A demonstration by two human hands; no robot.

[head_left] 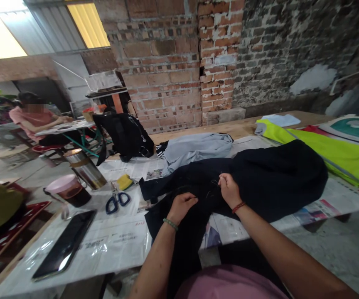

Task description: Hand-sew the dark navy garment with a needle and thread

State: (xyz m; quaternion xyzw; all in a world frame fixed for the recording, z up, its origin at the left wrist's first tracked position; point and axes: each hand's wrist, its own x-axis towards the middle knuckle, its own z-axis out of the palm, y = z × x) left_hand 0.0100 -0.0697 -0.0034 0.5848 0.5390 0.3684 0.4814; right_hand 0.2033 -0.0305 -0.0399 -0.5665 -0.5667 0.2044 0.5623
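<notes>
A dark navy garment [273, 178] lies bunched across the table in front of me, part of it hanging over the near edge. My left hand [182, 207] rests on its left part, thumb and forefinger pinched together on the cloth. To the right of it, my right hand [229, 190] is closed in a pinch just above the fabric. A thin pale thread [213, 182] shows against the dark cloth beside those fingertips; whether a needle is there is too small to tell.
Scissors [117, 201], a yellow object [124, 182], a cup [69, 189], a steel flask [86, 168] and a phone [65, 245] stand or lie leftward. Behind are a grey garment [198, 147] and black bag [123, 135]; rightward, a neon vest [332, 155] and iron [354, 126].
</notes>
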